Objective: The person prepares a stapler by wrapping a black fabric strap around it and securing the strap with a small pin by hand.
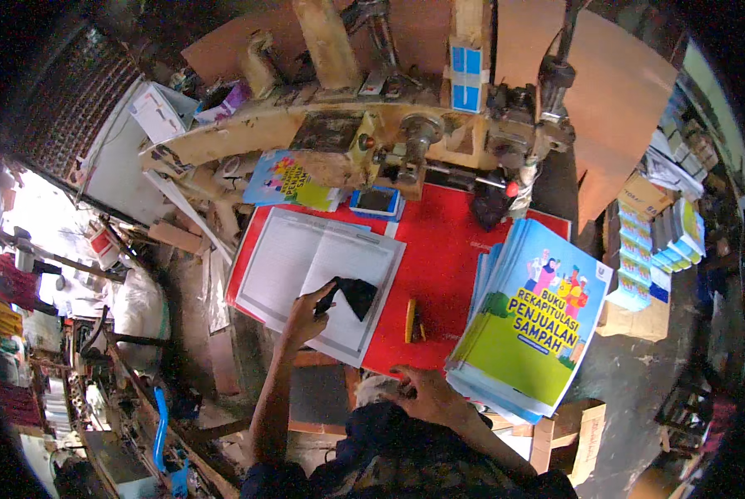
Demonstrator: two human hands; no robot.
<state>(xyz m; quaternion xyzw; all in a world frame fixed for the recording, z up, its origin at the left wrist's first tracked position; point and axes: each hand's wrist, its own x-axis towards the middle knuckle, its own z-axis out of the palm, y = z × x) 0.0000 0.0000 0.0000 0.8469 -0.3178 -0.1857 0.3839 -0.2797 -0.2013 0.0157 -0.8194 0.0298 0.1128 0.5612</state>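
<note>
Your left hand (306, 309) pinches a black cloth (356, 293) on the open ruled book (297, 258), while your right hand (426, 391) rests half-closed, gripping nothing, at the desk's (439, 249) near edge.

red table (439, 258), open booklets (306, 266), stack (booklets) (539, 333)

A cluttered workshop: grimy wooden machine (372, 133) at the back, daylight (35, 200) at left, cardboard sheets (613, 91) leaning right.

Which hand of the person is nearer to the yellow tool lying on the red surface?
Right. The right hand rests at the near table edge, just below the yellow tool; the left hand holds a black cloth on the open pages, farther left.
</note>
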